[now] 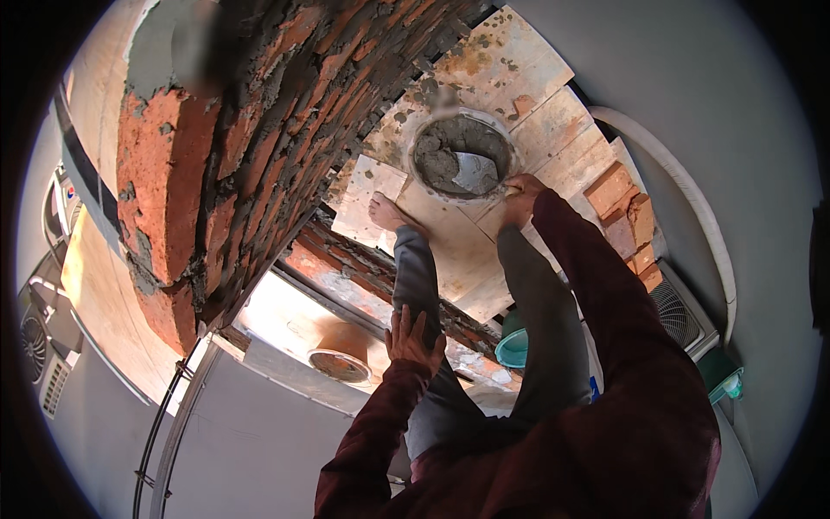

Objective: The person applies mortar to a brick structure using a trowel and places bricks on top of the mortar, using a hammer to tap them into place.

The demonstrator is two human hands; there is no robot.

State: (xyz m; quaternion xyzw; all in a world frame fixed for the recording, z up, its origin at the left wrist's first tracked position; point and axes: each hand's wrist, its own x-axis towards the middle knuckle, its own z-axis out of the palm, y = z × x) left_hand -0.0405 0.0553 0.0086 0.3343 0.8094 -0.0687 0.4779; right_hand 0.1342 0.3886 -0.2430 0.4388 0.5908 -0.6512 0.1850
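Note:
A round bucket [510, 130] of wet grey mortar [467, 137] stands on the planks in front of me. In the mortar lies a trowel [475, 172], its metal blade partly covered. My right hand [520, 197] is closed at the bucket's near right rim, in line with that blade. Its fingers wrap the trowel's handle, which is mostly hidden. Lower down, my left hand [415, 344] lies flat on my left leg, fingers spread, holding nothing. My bare left foot [385, 213] is on the planks near the bucket.
To the left rises a rough brick wall [285, 130] with mortar squeezed from its joints. Several bricks [618, 199] are piled at the right, near a pale hose [692, 190] and an air-conditioner unit [679, 311]. Gaps show between the planks [545, 130]. Below are another bucket [341, 365] and a teal bucket [512, 346].

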